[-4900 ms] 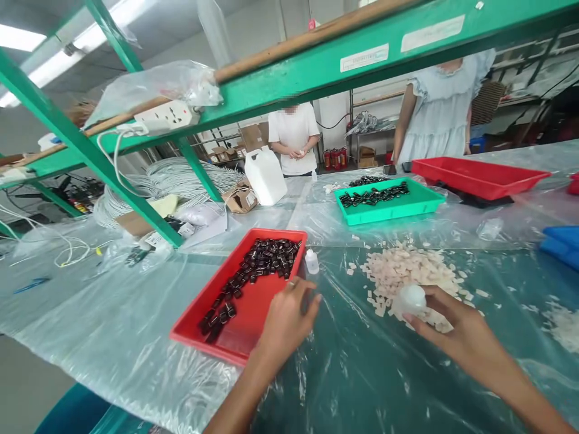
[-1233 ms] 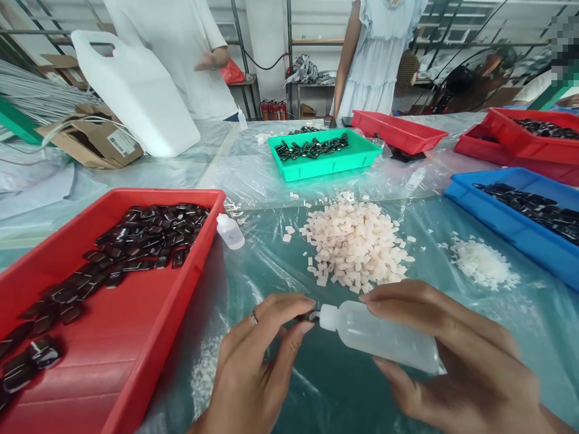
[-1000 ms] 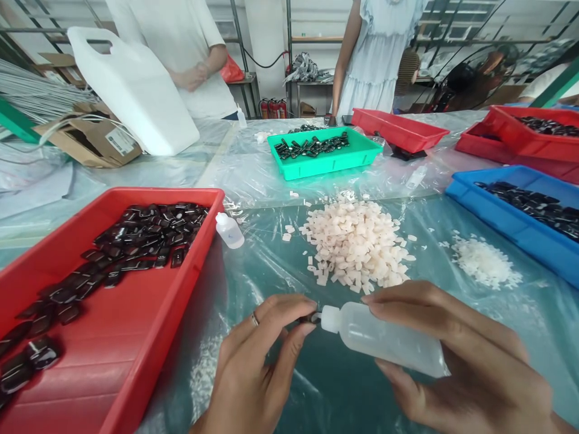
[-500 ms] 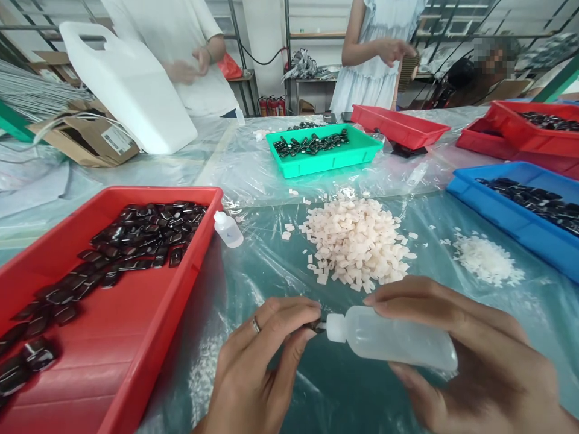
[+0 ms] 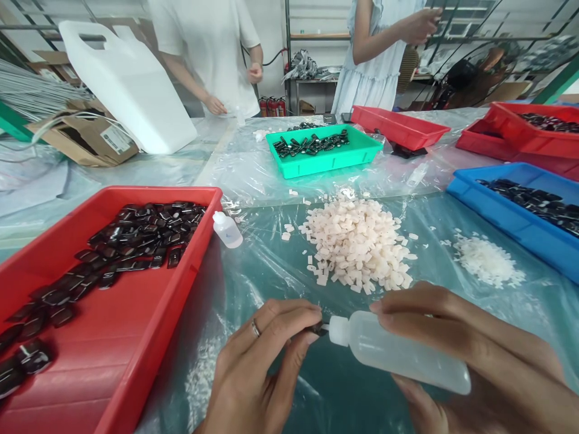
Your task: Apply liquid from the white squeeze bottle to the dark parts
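Low in the head view, my left hand (image 5: 266, 355), with a ring on one finger, pinches a small dark glossy piece (image 5: 319, 329), mostly hidden by the fingertips. My right hand (image 5: 474, 349) grips a translucent squeeze bottle (image 5: 407, 352) lying almost level, its narrow tip pointing left at the dark piece. Whether the tip touches the piece or enters it, I cannot tell. Just beyond both hands is a heap of small cream-coloured plastic pieces (image 5: 357, 241). A second small squeeze bottle (image 5: 227, 229) leans by the red tray (image 5: 149, 361) on the left, which holds many dark glossy pieces.
A pile of white bits (image 5: 486, 259) lies at right, near a blue tray (image 5: 511, 211). Beyond are a green tray (image 5: 325, 163), a red tray (image 5: 402, 129) and a large white jug (image 5: 131, 90). Two people (image 5: 208, 54) stand across the plastic-covered table.
The bottle in my right hand has shifted slightly right, its base tilting lower. My left hand has barely moved. Across the table, both people have shifted and moved their arms.
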{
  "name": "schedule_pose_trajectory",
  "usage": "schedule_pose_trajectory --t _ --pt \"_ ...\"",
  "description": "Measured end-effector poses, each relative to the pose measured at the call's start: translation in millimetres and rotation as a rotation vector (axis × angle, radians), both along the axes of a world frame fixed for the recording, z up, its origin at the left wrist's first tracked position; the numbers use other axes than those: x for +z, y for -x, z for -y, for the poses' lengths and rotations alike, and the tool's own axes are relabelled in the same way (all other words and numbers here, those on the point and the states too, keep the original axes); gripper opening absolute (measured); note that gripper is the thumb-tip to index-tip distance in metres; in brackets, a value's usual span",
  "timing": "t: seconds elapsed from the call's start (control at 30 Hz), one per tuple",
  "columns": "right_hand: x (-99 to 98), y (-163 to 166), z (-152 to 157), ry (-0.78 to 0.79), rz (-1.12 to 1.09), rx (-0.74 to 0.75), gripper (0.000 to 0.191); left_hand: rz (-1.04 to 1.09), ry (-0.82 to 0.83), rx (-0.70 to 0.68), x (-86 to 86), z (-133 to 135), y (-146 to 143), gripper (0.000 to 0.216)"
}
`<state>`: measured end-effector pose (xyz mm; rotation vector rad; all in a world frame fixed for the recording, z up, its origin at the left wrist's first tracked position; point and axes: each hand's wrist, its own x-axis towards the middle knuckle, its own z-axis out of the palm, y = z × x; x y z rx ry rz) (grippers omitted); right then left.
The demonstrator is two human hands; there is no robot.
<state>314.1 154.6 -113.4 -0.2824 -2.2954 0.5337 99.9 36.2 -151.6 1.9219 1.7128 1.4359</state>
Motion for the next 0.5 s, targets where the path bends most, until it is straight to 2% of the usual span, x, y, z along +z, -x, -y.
schedule_pose_trajectory --t 0.23,0.5 --pt "-3.0 -13 5 -0.034 0.064 -0.042 0.039 -0.005 -0.015 -0.023 -0.6 1 0 0.038" --pt "0.8 -5 12 -0.044 0.047 -0.136 0.032 -0.027 -0.001 -0.003 0.2 1 1 0.036"
